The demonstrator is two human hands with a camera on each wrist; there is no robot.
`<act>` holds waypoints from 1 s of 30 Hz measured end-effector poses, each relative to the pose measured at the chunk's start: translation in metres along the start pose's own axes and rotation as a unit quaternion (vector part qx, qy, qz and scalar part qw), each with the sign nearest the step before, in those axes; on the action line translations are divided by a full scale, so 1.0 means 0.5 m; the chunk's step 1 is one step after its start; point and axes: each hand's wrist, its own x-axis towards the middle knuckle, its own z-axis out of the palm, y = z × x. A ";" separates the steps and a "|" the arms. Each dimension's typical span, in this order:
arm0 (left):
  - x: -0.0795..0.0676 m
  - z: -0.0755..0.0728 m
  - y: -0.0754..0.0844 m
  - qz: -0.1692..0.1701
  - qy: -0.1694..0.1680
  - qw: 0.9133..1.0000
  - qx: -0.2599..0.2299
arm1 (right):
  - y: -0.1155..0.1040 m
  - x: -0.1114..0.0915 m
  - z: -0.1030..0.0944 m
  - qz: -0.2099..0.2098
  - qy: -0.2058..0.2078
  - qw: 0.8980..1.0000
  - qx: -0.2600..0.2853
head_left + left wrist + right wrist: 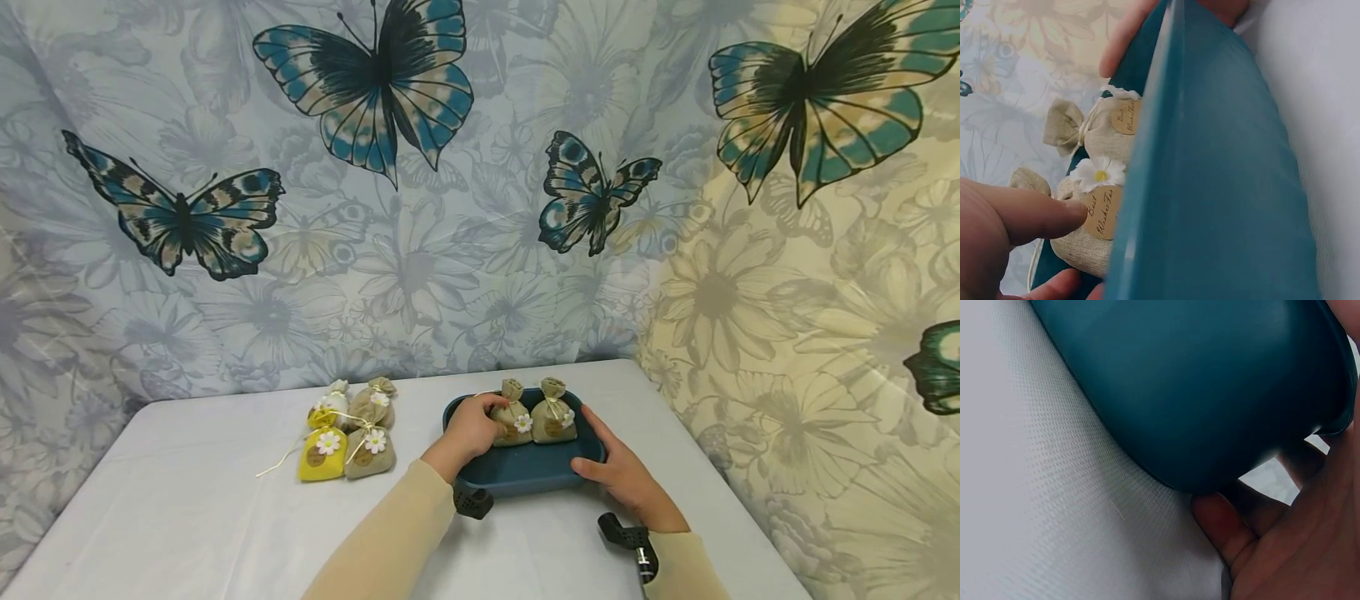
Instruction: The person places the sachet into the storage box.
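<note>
Evidently steadying it, the right hand [626, 479] clasps the teal tray's [517, 475] right edge while the left hand [468, 429] pinches a burlap sachet [513, 421] standing inside, near its far rim.

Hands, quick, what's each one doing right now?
Left hand: fingers curled on a burlap pouch in the blue tray.
Right hand: grips the tray's right edge.

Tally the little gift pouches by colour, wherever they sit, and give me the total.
Beige burlap pouches: 4, two in the blue tray at and, two on the table at and
Yellow pouches: 1
White pouches: 1, partly hidden behind the yellow one
Total: 6
</note>
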 end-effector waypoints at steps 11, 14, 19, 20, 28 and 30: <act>-0.005 0.005 -0.010 -0.021 -0.018 0.996 -0.089 | -0.007 -0.002 0.001 0.002 -0.001 1.000 0.009; -0.004 0.005 -0.011 -0.026 -0.023 0.994 -0.102 | -0.010 -0.005 0.002 0.005 0.002 1.000 0.006; -0.004 0.005 -0.010 -0.038 -0.028 0.992 -0.113 | -0.012 -0.006 0.002 0.007 0.004 1.000 0.000; -0.004 0.005 -0.010 -0.041 -0.029 0.992 -0.115 | -0.012 -0.006 0.002 0.007 0.004 1.000 -0.001; -0.005 0.004 -0.011 -0.035 -0.029 0.994 -0.101 | -0.011 -0.007 0.003 0.013 0.005 1.000 -0.010; -0.008 0.002 -0.007 -0.034 -0.025 0.995 -0.091 | -0.011 -0.006 0.003 0.013 0.006 1.000 -0.012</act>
